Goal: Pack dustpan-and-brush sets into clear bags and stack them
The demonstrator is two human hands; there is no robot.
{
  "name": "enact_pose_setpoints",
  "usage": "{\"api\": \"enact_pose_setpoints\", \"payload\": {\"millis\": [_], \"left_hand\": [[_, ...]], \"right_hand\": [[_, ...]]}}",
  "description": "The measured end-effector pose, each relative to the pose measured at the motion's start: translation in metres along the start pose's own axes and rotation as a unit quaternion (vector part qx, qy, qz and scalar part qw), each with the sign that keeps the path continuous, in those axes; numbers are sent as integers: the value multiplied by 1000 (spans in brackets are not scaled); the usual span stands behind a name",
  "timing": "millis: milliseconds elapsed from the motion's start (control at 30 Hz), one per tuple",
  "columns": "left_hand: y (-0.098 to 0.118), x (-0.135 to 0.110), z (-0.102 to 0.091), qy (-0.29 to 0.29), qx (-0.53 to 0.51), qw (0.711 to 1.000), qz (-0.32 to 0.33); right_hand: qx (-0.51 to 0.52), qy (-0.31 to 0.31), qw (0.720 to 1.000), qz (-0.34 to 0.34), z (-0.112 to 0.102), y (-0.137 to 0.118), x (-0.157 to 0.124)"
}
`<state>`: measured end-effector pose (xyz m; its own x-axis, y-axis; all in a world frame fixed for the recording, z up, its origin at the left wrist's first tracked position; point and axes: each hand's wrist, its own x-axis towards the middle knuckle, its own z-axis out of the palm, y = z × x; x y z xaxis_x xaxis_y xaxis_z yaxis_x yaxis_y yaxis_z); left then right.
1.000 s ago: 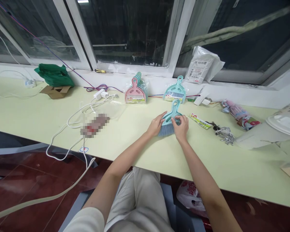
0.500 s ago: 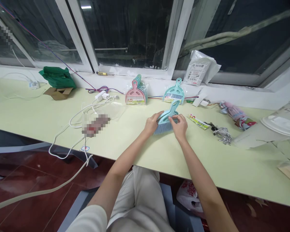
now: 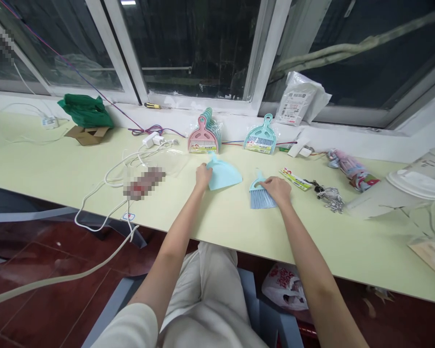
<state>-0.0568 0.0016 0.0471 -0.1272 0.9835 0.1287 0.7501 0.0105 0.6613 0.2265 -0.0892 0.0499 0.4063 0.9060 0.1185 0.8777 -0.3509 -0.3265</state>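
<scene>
My left hand is closed on the edge of a small light-blue dustpan, which lies face down on the pale green table. My right hand grips a small blue brush by its handle end, bristles toward me, resting on the table. Pan and brush lie apart, roughly a hand's width between them.
A stack of packaged pink and teal dustpan sets and one teal set lean on the window sill. A printed card label, metal rings, white cables, a clear bag, a green bag.
The brush and dustpan were held together as one set between both hands; now they are separated, the pan moved left in my left hand, the brush right in my right.
</scene>
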Motion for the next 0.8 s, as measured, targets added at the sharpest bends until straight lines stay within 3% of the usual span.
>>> {"api": "enact_pose_setpoints", "payload": {"millis": [100,233,433,600,700,800], "left_hand": [[-15,-4,4,-6,90,996,1],[-18,-3,3,4,163,986,29],[-19,8,-2,-48,203,977,51],[-12,2,4,-81,192,975,79],[4,-15,16,-108,184,967,141],[21,-38,30,-130,150,947,251]], "right_hand": [[-59,-12,998,4,8,1,10],[-109,-22,994,-13,9,-5,20],[-157,-46,986,-32,8,-16,29],[-133,-30,985,-108,-2,-38,27],[-124,-33,977,-171,-3,-59,19],[-129,-36,967,-215,0,-77,9]]}}
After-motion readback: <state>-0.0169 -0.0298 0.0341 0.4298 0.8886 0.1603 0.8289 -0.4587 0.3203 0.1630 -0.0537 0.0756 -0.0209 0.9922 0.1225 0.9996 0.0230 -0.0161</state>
